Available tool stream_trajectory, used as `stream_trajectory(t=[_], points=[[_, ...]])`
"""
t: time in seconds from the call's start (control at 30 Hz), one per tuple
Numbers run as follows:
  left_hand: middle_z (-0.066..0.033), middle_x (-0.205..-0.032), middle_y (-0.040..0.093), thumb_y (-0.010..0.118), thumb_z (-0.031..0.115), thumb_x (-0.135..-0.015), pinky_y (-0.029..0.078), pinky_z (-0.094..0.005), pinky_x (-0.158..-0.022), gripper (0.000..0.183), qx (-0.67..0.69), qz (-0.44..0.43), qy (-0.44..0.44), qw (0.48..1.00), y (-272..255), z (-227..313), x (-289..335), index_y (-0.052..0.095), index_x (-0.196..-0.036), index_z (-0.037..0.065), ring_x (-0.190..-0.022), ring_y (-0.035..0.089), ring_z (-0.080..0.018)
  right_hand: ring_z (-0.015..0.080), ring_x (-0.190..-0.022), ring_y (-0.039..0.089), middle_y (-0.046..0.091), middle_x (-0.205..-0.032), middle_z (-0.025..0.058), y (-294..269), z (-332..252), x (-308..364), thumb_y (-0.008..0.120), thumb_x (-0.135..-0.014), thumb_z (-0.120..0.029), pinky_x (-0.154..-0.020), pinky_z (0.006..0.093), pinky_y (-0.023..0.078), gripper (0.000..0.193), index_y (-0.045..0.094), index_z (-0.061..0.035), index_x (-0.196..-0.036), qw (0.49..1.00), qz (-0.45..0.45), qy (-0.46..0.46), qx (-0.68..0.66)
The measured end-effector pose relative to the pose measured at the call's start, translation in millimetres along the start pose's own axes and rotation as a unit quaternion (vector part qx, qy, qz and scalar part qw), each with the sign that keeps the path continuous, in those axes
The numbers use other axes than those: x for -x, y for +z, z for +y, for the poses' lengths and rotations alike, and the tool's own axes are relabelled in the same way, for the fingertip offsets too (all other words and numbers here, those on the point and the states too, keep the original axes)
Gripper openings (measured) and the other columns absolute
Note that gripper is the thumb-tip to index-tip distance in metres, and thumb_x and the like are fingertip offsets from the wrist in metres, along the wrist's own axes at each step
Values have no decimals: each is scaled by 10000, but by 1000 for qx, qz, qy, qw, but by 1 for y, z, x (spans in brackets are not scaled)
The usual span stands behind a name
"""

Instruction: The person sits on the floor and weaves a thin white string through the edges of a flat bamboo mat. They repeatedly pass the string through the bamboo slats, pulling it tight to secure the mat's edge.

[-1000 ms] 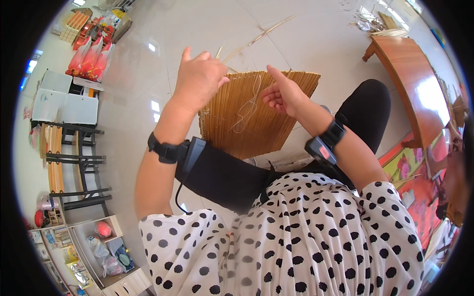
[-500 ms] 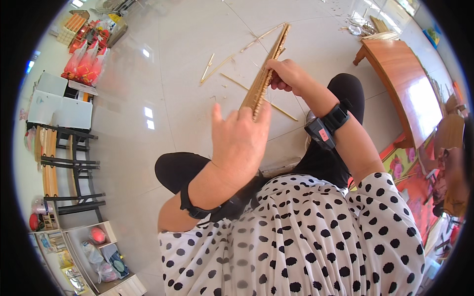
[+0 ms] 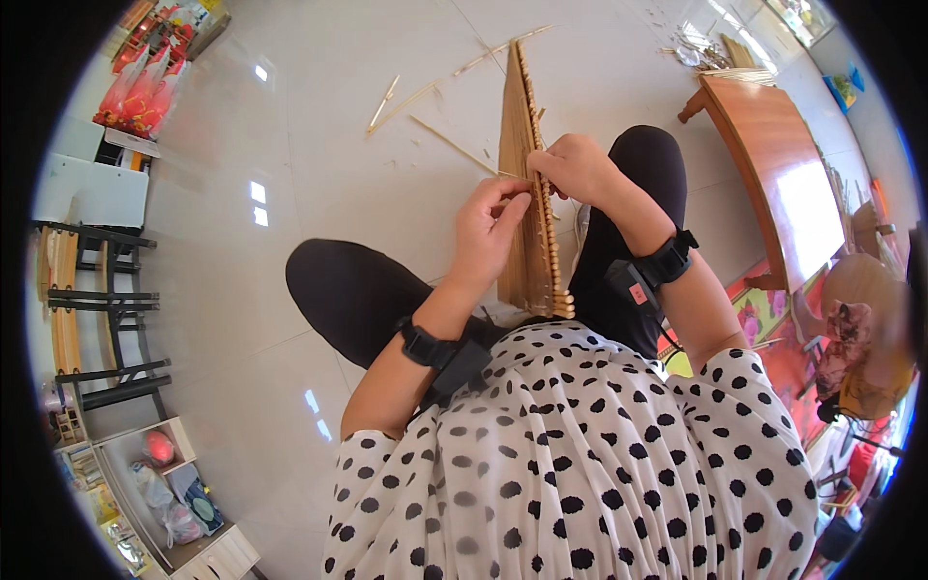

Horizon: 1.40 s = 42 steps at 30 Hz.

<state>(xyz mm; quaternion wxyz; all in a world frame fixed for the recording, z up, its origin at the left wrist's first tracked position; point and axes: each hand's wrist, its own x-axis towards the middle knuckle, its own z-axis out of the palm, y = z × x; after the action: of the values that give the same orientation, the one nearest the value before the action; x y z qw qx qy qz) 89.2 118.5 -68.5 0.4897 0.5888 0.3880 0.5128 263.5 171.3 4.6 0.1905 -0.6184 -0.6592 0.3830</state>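
A flat panel of tan stalks (image 3: 522, 232) laid side by side stands on edge between my knees, its row of round stalk ends facing up and to the right. My right hand (image 3: 577, 172) is closed on that edge, a little beyond the panel's middle. On the panel's left face, my left hand (image 3: 495, 222) has its fingers curled and pinched together, fingertips close to the right hand's. Whatever lies in that pinch, if anything, is too small to make out. Both wrists carry black straps with small devices.
Loose thin stalks (image 3: 452, 145) and scraps lie on the pale tiled floor ahead. A wooden bench (image 3: 764, 155) stands at the right, with a pile of stalks behind it. Along the left are black-framed chairs (image 3: 106, 300), red bags (image 3: 145, 92) and an open drawer (image 3: 135, 454).
The panel has swung more upright and come closer to my body. My left hand has moved from the panel's near end up beside my right hand, its fingers now pinched.
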Motion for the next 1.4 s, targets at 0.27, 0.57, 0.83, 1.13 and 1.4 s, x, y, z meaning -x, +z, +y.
stream_trajectory(t=[0.27, 0.57, 0.83, 1.13, 1.4], points=[[-43, -925, 661, 659, 65, -965, 499, -245, -729, 100, 37, 70, 7, 997, 32, -23, -7, 677, -1027, -12, -805, 613, -108, 265, -494, 521, 523, -533, 185, 9, 33, 9, 608, -863, -349, -569, 385, 480, 450, 627, 59, -675, 997, 77, -21, 3], [-82, -914, 669, 669, 76, -955, 495, -265, -716, 88, 6, 55, 37, 998, 42, -32, -24, 652, -956, -11, -772, 623, -160, 290, -485, 439, 519, -561, 195, 0, 33, 44, 729, -789, -307, -536, 367, 468, 400, 608, 62, -693, 998, 57, -19, 35], [-97, -898, 660, 643, 110, -975, 486, -288, -691, 143, -75, 109, 144, 981, 31, -33, -27, 631, -898, -10, -768, 628, -194, 350, -530, 580, 570, -585, 222, 18, 20, 42, 717, -740, -258, -569, 398, 517, 342, 622, 64, -672, 992, 107, 33, 64], [-143, -899, 677, 457, 169, -1090, 552, -293, -587, 150, 299, 72, 59, 950, -31, 31, -32, 525, -1088, 35, -725, 698, -212, 415, -597, 603, 592, -616, 232, 32, 20, 42, 692, -767, -279, -629, 429, 541, 351, 640, 63, -707, 989, 102, 64, 83], [-21, -783, 530, 587, 112, -1011, 448, -249, -565, 58, 406, 287, 85, 864, -337, 32, 0, 578, -994, 57, -680, 538, -120, 410, -605, 616, 600, -616, 228, 25, 19, 48, 697, -753, -254, -634, 428, 546, 322, 624, 53, -688, 986, 140, 35, 80]])
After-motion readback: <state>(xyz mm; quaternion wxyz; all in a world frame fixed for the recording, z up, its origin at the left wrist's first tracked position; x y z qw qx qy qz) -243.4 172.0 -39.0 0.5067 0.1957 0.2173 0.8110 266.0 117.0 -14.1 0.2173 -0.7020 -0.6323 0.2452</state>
